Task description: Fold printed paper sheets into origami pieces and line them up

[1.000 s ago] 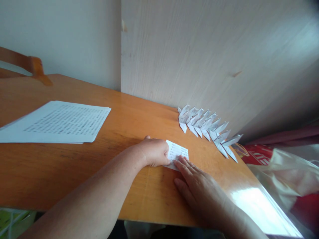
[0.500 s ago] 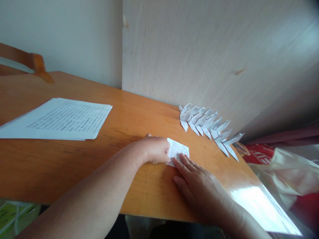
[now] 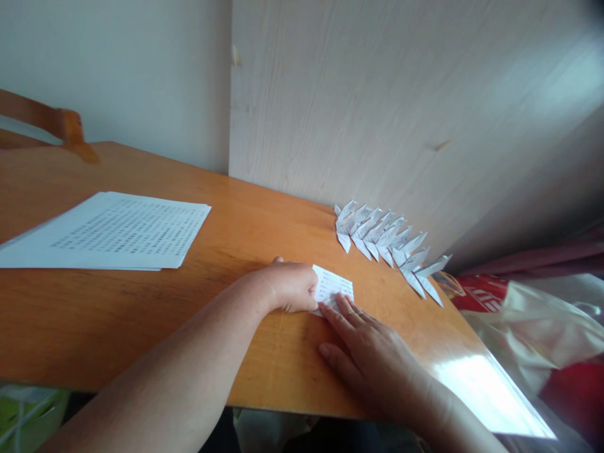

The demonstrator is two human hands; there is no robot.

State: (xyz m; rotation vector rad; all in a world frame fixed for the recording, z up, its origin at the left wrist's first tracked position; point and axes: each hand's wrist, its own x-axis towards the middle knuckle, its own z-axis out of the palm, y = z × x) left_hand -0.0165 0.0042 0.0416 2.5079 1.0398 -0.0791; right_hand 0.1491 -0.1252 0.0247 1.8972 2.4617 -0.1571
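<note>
A small folded sheet of printed paper [image 3: 331, 282] lies flat on the wooden table [image 3: 268, 233]. Curled in a fist, my left hand [image 3: 295, 286] presses down on the paper's left edge; its fingertips are hidden. My right hand [image 3: 365, 340] lies flat with fingers stretched out, the fingertips resting on the near edge of the paper and the thumb apart on the wood. Beyond the hands, a row of several folded paper pieces with pointed ends [image 3: 389, 242] stands nested together near the wall panel.
A stack of printed sheets [image 3: 127, 229] lies at the table's left. The pale wood panel [image 3: 353, 100] rises behind the table. Bags [image 3: 533, 327] sit beyond the right edge, a chair back [image 3: 70, 129] at the far left, and a green basket [image 3: 35, 415] below the near edge.
My right hand's fingertips have slid slightly left along the paper's near edge, toward my left hand. The left hand keeps its place on the paper. The view has shifted a little.
</note>
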